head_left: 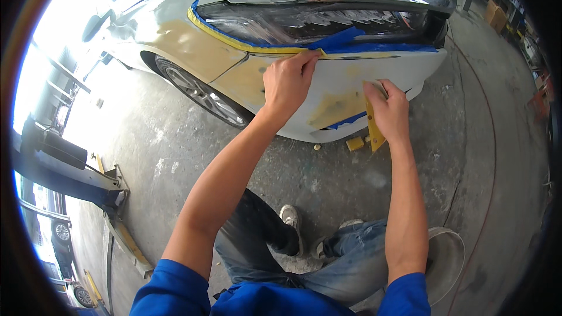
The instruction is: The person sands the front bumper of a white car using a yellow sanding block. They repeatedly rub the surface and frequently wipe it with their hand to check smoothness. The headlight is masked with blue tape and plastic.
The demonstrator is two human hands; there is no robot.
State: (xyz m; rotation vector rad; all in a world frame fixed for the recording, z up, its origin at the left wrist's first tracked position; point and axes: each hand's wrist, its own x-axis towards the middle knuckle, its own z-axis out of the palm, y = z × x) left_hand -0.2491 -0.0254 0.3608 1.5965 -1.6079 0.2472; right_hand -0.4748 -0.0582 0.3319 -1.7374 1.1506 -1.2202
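In front of me is the front corner of a pale car, its bumper [404, 73] patched with yellowish, sanded-looking areas. Blue and yellow masking tape [234, 43] runs along the lower edge of the headlight [269, 21]. My left hand [287, 82] is closed in a pinch at this tape, beside a blue piece of tape that sticks up over the headlight. Lower and to the right, my right hand [391, 108] grips a stiff yellow strip with small holes, apparently sandpaper [373, 126], between thumb and fingers. The strip hangs down close to the bumper.
A yellow block [355, 144] lies on the concrete floor under the bumper. The front wheel [202, 90] is to the left. An upturned-looking pale bucket [448, 257] stands by my right leg. A lift post with arms [70, 169] is at left; a hose [490, 123] crosses the floor at right.
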